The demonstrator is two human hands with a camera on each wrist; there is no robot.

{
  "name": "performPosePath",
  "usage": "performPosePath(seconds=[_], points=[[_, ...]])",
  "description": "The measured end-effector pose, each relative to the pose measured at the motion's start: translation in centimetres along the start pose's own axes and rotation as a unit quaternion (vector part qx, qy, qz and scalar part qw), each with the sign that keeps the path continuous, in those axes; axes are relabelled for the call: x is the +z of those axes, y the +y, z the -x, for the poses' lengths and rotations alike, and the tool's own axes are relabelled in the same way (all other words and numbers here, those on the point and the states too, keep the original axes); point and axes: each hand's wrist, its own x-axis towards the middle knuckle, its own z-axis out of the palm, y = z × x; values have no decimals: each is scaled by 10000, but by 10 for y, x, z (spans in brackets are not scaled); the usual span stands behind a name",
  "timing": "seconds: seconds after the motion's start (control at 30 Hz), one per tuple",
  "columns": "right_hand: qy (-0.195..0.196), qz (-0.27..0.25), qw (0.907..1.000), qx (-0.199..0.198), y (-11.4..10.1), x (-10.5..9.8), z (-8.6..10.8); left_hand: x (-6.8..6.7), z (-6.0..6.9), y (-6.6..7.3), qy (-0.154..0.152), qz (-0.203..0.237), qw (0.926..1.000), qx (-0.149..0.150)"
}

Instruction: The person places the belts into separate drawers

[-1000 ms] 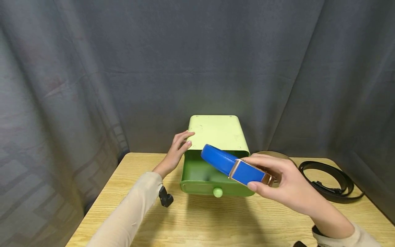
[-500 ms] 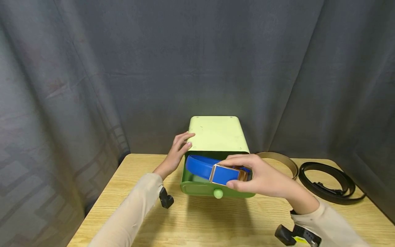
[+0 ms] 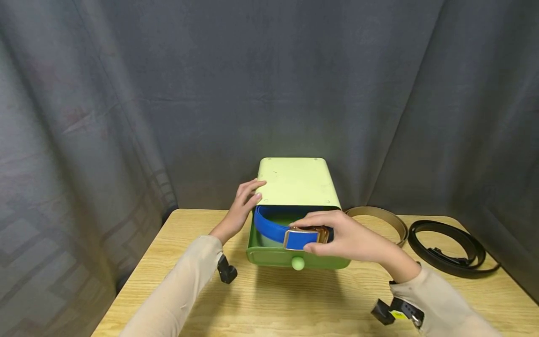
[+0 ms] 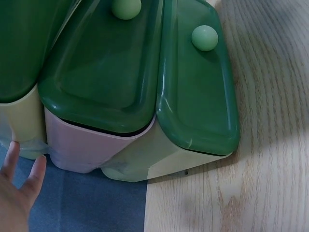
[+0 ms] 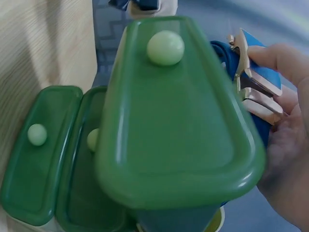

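A coiled blue belt (image 3: 269,230) with a gold-edged buckle (image 3: 301,240) sits in the mouth of the pulled-out green drawer (image 3: 269,257). My right hand (image 3: 353,238) pinches it at the buckle, thumb on the near side; the right wrist view shows the buckle (image 5: 258,96) beside the drawer front (image 5: 178,125). Whether the belt touches the drawer floor is hidden. My left hand (image 3: 239,210) rests with extended fingers against the upper left edge of the pale green cabinet (image 3: 296,182). In the left wrist view, that hand's fingers (image 4: 34,179) are partly visible.
Lower drawers with round knobs, one in a pink section (image 4: 96,145), appear shut beneath the open one. A tan belt (image 3: 381,214) and a black belt (image 3: 446,262) lie coiled on the wooden table (image 3: 294,309) at right. A grey curtain (image 3: 269,93) hangs behind.
My right hand has brought the blue belt left and down from above the drawer's right side into its opening. My left hand stays in place on the cabinet.
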Motion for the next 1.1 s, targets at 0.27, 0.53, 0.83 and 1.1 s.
performPosePath(seconds=[0.27,0.53,0.83,1.1], points=[[-206,-128,9984,517,15,-1,-5,-2,0,0,45,-27,10000,-5],[-329,113,9976,600,34,1,-13,0,0,-1,65,-20,10000,14],[-951,228,9918,822,39,8,-12,2,3,0,37,-2,9999,131],[-1079,467,9903,734,36,12,-13,1,5,2,-8,-23,9999,99]])
